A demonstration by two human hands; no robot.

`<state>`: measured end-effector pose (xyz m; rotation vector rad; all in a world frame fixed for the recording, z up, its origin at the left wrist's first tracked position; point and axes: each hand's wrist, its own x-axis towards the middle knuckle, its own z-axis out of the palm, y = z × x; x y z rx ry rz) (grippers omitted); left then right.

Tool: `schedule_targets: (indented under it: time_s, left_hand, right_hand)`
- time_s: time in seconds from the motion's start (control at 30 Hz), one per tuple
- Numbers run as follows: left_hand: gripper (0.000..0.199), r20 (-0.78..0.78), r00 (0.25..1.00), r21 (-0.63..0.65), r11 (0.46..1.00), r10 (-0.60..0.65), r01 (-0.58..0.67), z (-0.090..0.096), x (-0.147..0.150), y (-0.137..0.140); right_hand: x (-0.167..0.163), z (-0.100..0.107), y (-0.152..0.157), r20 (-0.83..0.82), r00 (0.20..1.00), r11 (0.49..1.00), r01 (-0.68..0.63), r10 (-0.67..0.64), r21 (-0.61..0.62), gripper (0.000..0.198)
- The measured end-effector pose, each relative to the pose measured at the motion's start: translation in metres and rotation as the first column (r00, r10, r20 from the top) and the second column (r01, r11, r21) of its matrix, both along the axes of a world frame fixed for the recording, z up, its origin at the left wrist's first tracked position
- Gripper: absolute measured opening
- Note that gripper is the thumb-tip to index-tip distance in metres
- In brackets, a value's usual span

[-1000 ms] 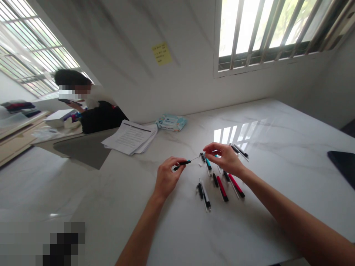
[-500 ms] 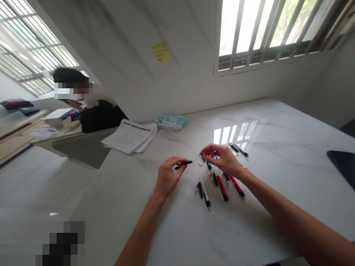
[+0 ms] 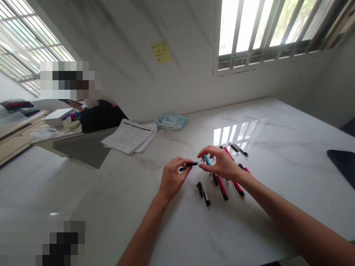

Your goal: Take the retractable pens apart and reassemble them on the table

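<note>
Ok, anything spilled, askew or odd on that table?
No spill shows. Only the paper stack looks untidy: its sheets are fanned out of line, left of the blue packet. The pen parts lie loose in groups.

We see a glossy, smooth, marble-look desk (image 3: pixel 280 155) w/ window glare on its top. Red pen barrels (image 3: pixel 221 187) are smooth plastic by the look, w/ slight sheen; blk. pen parts (image 3: pixel 200 189) look matt. Nearby, matt white paper sheets (image 3: pixel 127 136) & a shiny plastic-film pack (image 3: pixel 171 122). Behind, we note a matt yellow paper note (image 3: pixel 161 52), smooth metal-look window bars (image 3: pixel 236 33) & a co-worker's dull blk. cloth garment (image 3: pixel 95 117).
</note>
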<state>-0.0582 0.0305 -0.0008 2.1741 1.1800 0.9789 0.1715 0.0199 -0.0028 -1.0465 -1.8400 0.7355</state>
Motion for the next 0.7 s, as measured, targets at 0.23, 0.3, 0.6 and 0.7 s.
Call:
schedule_targets:
  time_s: [0.23,0.3,0.6,0.7]
  left_hand:
    - [0.014,-0.014,0.999,0.038,0.999,-0.035,0.035,-0.001,0.005,-0.003]
    - [0.013,-0.019,0.999,0.044,0.998,-0.041,0.042,-0.003,0.005,-0.004]
    - [0.024,-0.051,0.996,0.018,0.997,0.077,-0.076,-0.005,-0.002,0.001]
    - [0.013,-0.027,0.995,0.017,0.995,0.096,-0.095,-0.003,-0.006,0.004]
  right_hand:
    - [-0.005,-0.004,-0.003,0.139,0.988,0.975,0.032,-0.063,0.218,0.015]
    - [-0.006,-0.005,-0.003,0.143,0.987,0.967,0.036,-0.075,0.254,0.012]
    - [0.006,0.016,-0.001,-0.355,0.934,0.999,0.033,-0.046,-0.041,0.012]
    - [0.014,0.014,0.005,-0.549,0.831,0.981,-0.020,-0.092,-0.194,0.021]
